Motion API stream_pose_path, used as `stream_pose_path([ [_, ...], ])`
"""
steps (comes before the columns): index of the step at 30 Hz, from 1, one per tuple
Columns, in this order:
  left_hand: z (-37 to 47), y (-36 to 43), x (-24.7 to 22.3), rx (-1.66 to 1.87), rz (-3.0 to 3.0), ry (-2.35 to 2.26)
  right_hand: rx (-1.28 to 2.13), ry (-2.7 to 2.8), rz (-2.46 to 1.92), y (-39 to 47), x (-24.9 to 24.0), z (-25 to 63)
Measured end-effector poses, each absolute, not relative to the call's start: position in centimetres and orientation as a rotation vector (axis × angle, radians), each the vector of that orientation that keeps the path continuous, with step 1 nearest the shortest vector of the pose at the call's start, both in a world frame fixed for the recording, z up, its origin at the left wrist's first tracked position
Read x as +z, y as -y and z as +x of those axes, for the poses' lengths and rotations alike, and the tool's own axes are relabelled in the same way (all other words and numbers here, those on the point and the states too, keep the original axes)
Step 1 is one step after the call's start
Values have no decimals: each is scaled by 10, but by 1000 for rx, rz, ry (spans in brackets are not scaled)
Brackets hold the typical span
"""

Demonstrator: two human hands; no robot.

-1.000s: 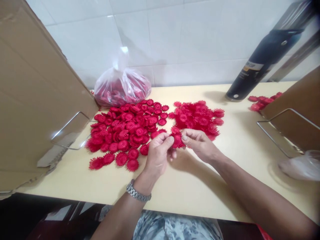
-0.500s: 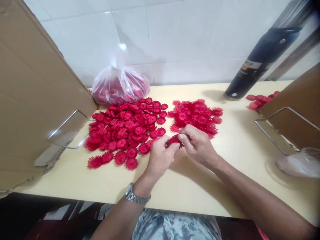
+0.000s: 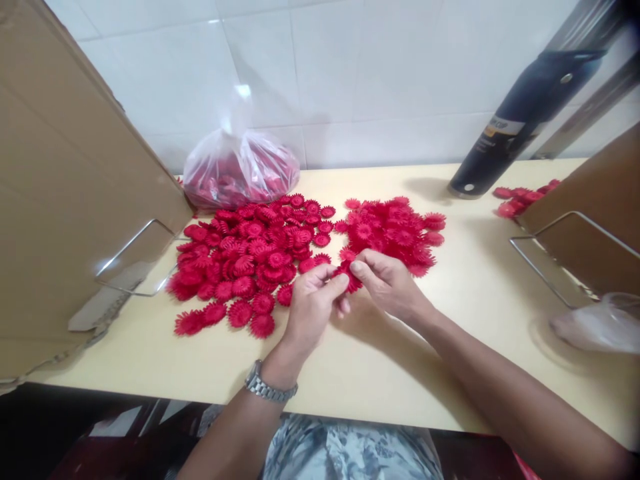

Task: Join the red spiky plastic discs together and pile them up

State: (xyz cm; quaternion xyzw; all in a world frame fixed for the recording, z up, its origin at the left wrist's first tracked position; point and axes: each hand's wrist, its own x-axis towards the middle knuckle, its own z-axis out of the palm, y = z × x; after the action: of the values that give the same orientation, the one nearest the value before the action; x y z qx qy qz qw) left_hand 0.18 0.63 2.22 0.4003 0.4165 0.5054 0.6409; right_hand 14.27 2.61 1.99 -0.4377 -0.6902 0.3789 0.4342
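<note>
Between my hands, just above the table, is a red flower-shaped piece with a toothed rim. My left hand pinches its left side between thumb and fingers, a watch on that wrist. My right hand grips its upper right edge with thumb and forefinger. To the left lies a wide pile of dark red toothed discs. Behind my right hand is a second pile of brighter red, flatter pieces.
A tied clear bag of red pieces stands behind the left pile. Cardboard rises at the left, more cardboard at the right, each beside a wire stand. A dark bottle, a few red pieces and a clear plastic item are at right.
My left hand has shifted slightly left and its fingers have spread a little. The red piece is turned, showing more of its toothed face. My right hand stays nearly in place.
</note>
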Motion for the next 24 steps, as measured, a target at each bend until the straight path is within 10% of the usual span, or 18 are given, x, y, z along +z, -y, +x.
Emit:
stream_pose_path([
  [6, 4, -10, 24, 1216, 798, -967, -73, 2013, -948, -25, 10, 140],
  [24, 6, -6, 10, 1125, 862, -876, 167, 2032, -958, -27, 1, 145],
])
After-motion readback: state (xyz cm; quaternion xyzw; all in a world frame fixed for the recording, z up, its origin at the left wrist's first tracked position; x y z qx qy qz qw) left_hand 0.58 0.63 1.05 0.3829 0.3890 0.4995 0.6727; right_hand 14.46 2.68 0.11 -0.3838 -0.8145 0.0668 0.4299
